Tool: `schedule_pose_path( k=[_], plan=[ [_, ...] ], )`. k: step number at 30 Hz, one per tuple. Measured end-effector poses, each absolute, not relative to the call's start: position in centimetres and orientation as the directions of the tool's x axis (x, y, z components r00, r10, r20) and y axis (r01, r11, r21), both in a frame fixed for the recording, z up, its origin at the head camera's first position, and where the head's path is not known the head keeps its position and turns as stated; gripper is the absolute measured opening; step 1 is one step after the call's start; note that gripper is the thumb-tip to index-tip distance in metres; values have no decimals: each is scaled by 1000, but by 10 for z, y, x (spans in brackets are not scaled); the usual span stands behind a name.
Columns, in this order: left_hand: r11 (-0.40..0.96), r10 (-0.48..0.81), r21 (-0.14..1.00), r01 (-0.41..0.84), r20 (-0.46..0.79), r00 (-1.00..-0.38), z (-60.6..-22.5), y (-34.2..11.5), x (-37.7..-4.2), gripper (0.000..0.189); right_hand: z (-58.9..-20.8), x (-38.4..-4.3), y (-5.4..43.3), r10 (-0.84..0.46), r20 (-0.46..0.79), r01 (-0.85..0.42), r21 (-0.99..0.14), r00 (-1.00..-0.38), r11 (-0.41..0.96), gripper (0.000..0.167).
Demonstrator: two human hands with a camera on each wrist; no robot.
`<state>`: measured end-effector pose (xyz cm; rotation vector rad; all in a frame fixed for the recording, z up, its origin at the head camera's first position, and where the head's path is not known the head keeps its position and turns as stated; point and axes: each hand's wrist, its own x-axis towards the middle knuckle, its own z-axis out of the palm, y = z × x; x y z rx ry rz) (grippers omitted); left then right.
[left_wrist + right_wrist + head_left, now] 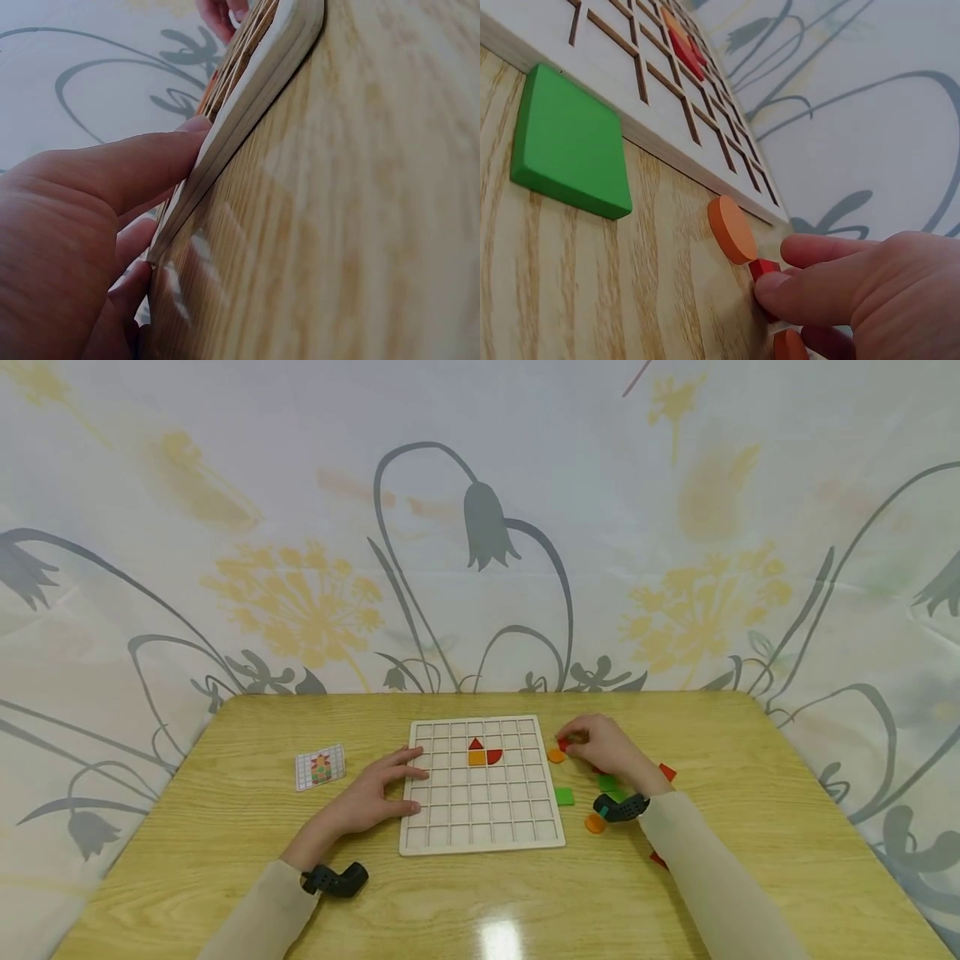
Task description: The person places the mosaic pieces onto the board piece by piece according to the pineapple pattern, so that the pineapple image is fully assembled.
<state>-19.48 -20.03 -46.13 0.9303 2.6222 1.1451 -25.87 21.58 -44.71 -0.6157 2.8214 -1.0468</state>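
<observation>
A white wooden grid board (442, 835) lies on the table. In its cells sit a red triangle (476, 744), an orange square (477, 758) and a red quarter-circle (493, 757). My left hand (367, 799) rests at the board's left edge, fingers extended; the left wrist view shows the thumb against the rim. Right of the board, my right hand (609, 750) pinches a small red piece (763, 268) at the tabletop, its full shape hidden by the thumb. Beside that piece lies an orange disc (733, 229). A green square (570, 146) lies against the board's right edge.
A small pattern card (319, 767) lies left of the board. Under and around the right forearm are more pieces: green ones (611, 787), an orange disc (595, 823) and red ones (667, 772). A patterned curtain (480, 610) hangs behind the table.
</observation>
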Motion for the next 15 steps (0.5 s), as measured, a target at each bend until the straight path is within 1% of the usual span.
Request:
schedule_pose_path(
  k=[9,15],
  plan=[
    [514,588,702,493,130,-798,-461,-201,-193,43,-448,-258,214,-384,89,-346,-648,-919,678,24],
    [514,590,693,506,144,-795,-462,-201,-194,41,-447,-258,213,-362,109,-339,-662,-926,669,19]
  ],
)
